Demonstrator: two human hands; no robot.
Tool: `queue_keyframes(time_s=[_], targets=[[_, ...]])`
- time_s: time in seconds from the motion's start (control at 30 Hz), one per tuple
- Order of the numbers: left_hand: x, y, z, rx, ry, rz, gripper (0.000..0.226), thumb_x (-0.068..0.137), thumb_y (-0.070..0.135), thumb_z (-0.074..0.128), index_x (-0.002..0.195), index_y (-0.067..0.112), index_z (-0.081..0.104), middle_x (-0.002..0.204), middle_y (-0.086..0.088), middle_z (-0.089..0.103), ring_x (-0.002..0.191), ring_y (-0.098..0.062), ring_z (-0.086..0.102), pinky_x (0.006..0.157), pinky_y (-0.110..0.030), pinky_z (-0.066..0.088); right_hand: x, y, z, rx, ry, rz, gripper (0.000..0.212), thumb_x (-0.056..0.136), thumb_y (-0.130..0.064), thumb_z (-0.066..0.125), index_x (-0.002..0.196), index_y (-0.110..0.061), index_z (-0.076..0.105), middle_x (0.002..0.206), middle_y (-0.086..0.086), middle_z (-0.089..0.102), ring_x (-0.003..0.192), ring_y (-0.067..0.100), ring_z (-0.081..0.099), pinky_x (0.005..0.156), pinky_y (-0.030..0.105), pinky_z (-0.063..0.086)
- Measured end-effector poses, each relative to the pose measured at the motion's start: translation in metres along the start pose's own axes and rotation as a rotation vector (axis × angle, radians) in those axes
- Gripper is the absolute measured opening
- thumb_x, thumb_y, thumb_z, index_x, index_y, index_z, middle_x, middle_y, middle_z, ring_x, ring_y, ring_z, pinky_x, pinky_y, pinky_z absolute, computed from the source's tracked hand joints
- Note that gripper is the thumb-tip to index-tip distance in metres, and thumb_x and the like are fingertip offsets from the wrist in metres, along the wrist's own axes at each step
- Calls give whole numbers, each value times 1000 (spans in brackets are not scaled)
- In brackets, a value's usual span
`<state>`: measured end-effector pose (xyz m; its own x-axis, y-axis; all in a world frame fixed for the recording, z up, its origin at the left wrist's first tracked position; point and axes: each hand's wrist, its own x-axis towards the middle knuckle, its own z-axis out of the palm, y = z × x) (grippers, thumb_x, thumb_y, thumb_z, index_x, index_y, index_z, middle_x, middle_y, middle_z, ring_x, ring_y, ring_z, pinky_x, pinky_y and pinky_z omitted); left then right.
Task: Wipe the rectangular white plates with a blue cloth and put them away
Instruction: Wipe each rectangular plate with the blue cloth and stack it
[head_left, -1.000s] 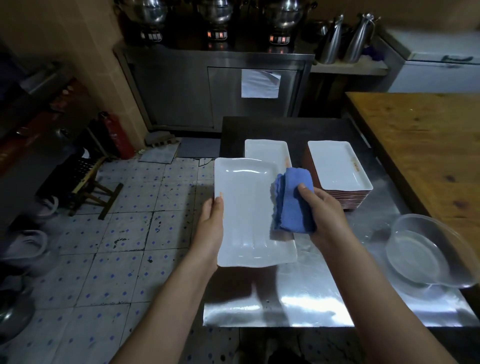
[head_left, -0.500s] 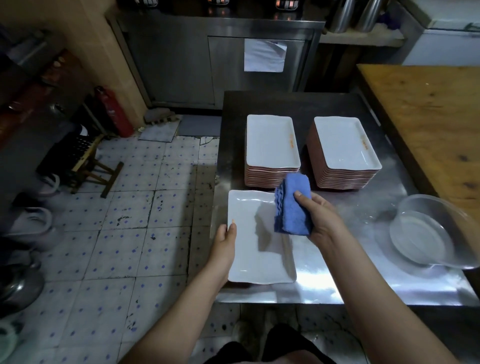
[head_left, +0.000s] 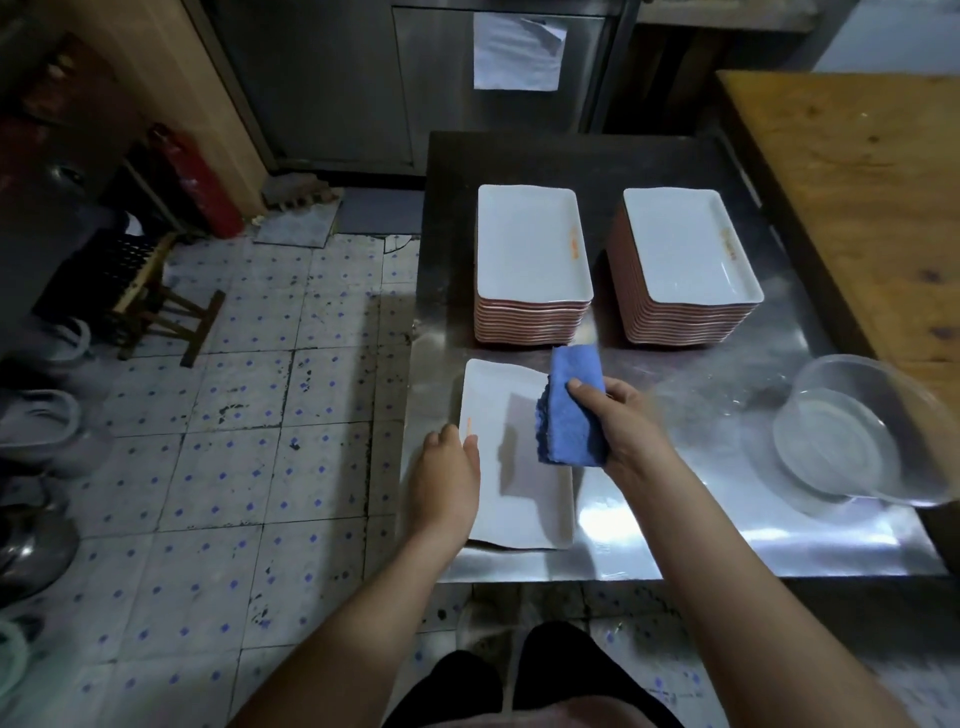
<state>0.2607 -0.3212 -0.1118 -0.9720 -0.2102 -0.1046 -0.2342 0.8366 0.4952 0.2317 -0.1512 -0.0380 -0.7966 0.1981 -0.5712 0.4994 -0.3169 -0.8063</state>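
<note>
Right hand (head_left: 628, 421) clutches the blue cloth (head_left: 571, 415) above the near plate (head_left: 498, 395); left hand (head_left: 447, 478) pinches its left rim; wiping seems next.

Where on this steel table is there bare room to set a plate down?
Bare steel lies between the lone plate and the clear bowl, nearer than the right stack. The gap between that and the left stack is tight. The dark strip behind them is free too.
</note>
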Motion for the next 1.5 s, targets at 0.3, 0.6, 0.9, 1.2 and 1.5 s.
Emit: queue_keyframes(time_s=[0.3,0.6,0.9,1.2,1.5], targets=[[8,-3,-2,84,-50,-11,28,92,34,52,104,9,49,104,-10,59,91,-28,59,64,-31,37,5,-2,-3,1,43,36,20,83,-12,69,98,-3,61,104,27,66,88,41,65,80,61,51],[42,7,-28,117,-170,162,22,92,31,50,98,10,50,109,-9,53,98,-27,53,70,-31,36,6,-17,1,20,25,-10,21,84,-10,67,100,-1,58,88,25,68,74,39,67,65,54,56],[135,71,-90,188,-67,318,23,94,29,46,105,10,52,115,-10,51,102,-26,51,74,-31,37,29,-50,-2,8,58,-80,11,85,-5,65,78,-5,57,55,8,65,42,19,62,36,23,46],[215,123,-77,245,-75,288,32,94,31,46,119,12,48,117,-9,52,102,-25,52,74,-32,40,75,-84,0,-22,0,-31,8,83,-6,66,86,-2,59,65,16,68,55,31,66,53,37,56],[235,119,-48,-11,-154,46,42,94,32,48,131,14,46,128,-11,51,109,-27,54,78,-31,43,107,-92,6,-95,-28,27,11,81,-14,69,85,-6,62,90,16,66,78,30,62,77,44,54]])
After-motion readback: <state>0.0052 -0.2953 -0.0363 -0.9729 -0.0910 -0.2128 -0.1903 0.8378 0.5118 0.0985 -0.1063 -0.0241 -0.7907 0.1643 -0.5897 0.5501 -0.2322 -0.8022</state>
